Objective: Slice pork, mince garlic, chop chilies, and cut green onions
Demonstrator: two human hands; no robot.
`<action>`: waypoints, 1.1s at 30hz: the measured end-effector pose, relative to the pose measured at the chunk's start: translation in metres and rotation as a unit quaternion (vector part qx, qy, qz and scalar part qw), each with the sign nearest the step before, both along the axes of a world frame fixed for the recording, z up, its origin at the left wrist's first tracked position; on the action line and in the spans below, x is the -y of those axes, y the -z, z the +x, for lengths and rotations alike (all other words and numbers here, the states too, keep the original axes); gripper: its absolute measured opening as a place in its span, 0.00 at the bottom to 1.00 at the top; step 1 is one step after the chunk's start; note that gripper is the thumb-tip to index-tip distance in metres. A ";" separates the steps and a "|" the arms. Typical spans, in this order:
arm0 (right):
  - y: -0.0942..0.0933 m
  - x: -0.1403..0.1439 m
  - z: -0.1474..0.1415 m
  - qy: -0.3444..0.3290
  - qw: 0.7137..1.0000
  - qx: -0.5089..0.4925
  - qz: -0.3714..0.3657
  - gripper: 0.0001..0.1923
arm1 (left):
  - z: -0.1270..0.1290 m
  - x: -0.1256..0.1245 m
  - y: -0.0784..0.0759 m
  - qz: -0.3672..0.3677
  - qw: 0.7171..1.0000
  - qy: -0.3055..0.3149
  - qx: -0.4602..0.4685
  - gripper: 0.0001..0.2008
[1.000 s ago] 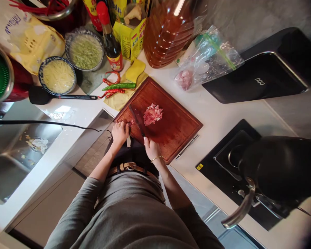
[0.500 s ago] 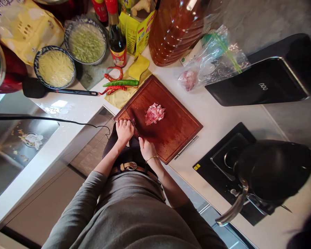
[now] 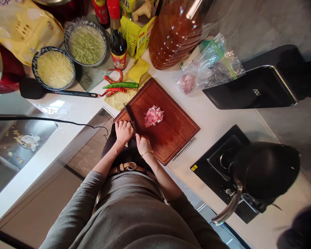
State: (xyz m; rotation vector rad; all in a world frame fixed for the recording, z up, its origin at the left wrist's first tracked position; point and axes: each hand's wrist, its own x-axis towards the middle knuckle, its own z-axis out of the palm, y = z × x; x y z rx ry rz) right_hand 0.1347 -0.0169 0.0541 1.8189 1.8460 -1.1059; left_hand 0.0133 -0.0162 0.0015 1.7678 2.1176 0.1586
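A wooden cutting board (image 3: 171,138) lies before me with a small heap of sliced raw meat (image 3: 153,116) near its middle. My right hand (image 3: 144,144), a bracelet at its wrist, is closed round the handle of a kitchen knife (image 3: 129,114). The dark blade points away to the upper left, over the board's left corner. Close beside the blade, my left hand (image 3: 123,132) presses down at that corner with its fingers curled and together. Whatever lies beneath those fingers is hidden.
Red and green chillies (image 3: 121,85) lie beyond the board, near a sauce bottle (image 3: 117,41) and bowls of shredded food (image 3: 54,69) and chopped greens (image 3: 86,43). A large oil jug (image 3: 173,34) stands behind. A pan (image 3: 266,169) sits on the cooktop at right; a sink (image 3: 5,148) is left.
The knife blade has tilted so more of its flat side shows, and my right hand has shifted slightly up and left. My left hand stays at the board's corner. The view has moved slightly.
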 end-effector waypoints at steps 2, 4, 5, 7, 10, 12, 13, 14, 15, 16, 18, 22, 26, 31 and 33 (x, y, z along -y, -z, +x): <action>0.005 -0.002 -0.003 0.012 1.000 -0.006 0.005 0.27 | 0.000 0.001 0.000 -0.001 1.000 0.002 0.008 0.12; 0.010 -0.004 -0.003 0.029 0.999 -0.026 0.019 0.28 | 0.000 0.002 -0.001 -0.002 1.000 0.006 0.010 0.13; 0.013 -0.005 -0.001 0.041 0.998 -0.041 0.027 0.29 | 0.000 0.002 -0.001 -0.002 1.000 0.008 0.008 0.13; 0.020 -0.009 0.007 0.072 0.994 -0.075 0.033 0.34 | -0.001 0.003 -0.001 0.000 1.000 0.004 0.000 0.13; 0.029 -0.013 0.025 0.122 0.985 -0.118 0.018 0.40 | -0.002 0.004 -0.001 0.007 1.000 -0.017 -0.005 0.13; 0.031 -0.015 0.036 0.148 0.980 -0.129 0.020 0.42 | -0.002 0.004 -0.001 0.008 1.000 -0.024 -0.004 0.13; 0.030 -0.015 0.040 0.153 0.979 -0.130 0.031 0.43 | -0.002 0.003 -0.001 0.007 1.000 -0.025 -0.005 0.14; 0.028 -0.014 0.043 0.151 0.979 -0.127 0.047 0.42 | -0.002 0.003 -0.001 0.004 1.000 -0.027 -0.007 0.14; 0.025 -0.012 0.044 0.140 0.981 -0.120 0.066 0.41 | -0.002 0.003 -0.002 0.001 1.000 -0.029 -0.011 0.15; 0.021 -0.010 0.043 0.120 0.983 -0.110 0.084 0.39 | -0.001 0.002 -0.002 -0.002 0.999 -0.031 -0.015 0.16; 0.012 -0.005 0.038 0.066 0.989 -0.079 0.103 0.34 | 0.001 0.001 -0.003 -0.006 0.999 -0.037 -0.023 0.17; 0.000 0.005 0.025 0.000 0.996 -0.022 0.084 0.26 | 0.004 -0.002 -0.005 -0.012 0.999 -0.043 -0.026 0.18; -0.004 0.008 0.019 -0.015 0.998 -0.009 0.063 0.25 | 0.006 -0.002 -0.006 -0.014 0.999 -0.039 -0.026 0.17; -0.004 0.010 0.018 -0.020 0.998 -0.012 0.050 0.25 | 0.006 0.000 -0.004 -0.007 0.999 -0.025 -0.031 0.16; -0.003 0.010 0.017 -0.017 0.999 -0.016 0.046 0.25 | 0.006 0.000 -0.003 -0.006 0.999 -0.019 -0.035 0.16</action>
